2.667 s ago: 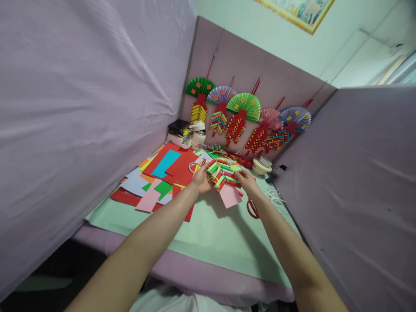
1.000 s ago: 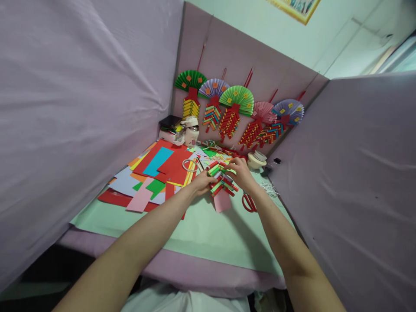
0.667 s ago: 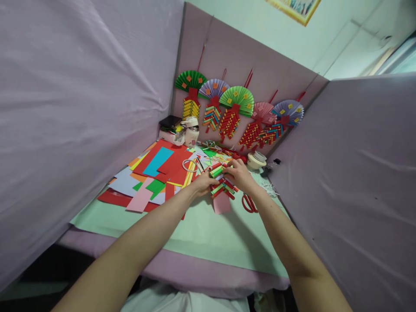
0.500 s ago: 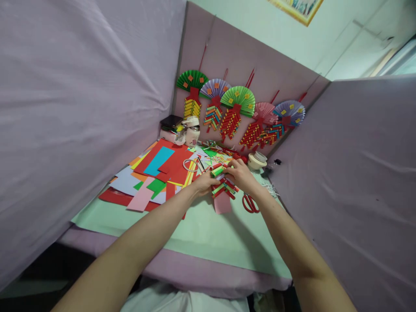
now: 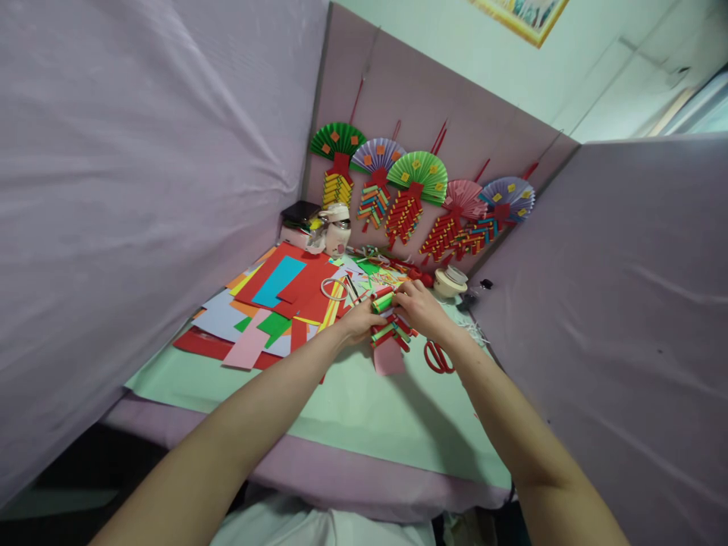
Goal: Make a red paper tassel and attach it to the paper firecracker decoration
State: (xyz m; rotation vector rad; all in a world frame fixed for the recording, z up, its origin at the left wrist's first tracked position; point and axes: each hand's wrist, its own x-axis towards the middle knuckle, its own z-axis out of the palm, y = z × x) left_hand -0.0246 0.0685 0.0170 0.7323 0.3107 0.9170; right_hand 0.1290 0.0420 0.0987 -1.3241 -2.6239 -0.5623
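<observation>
Between my hands, above the pale green table cover, is a paper firecracker string (image 5: 393, 332) made of rolled red and green paper tubes. A pink paper strip (image 5: 389, 358) sticks out at its near end. My left hand (image 5: 360, 321) is closed on the string's left side, with the thumb lying across it. From the right, my right hand (image 5: 419, 305) pinches at the upper tubes, fingers bent together; their tips are partly hidden. Red-handled scissors (image 5: 437, 356) lie just below my right wrist, partly covered by the forearm.
Coloured paper sheets (image 5: 307, 287) spread over the left of the table, with a tape roll (image 5: 334, 289) at their edge. Behind stand a white jar (image 5: 337, 229) and a cream round container (image 5: 449, 282). Finished paper fans (image 5: 418, 176) with firecracker strings hang on the back panel.
The firecracker string has tipped slightly in my hands, and its green upper tubes show a little more. Both hands keep nearly the same place.
</observation>
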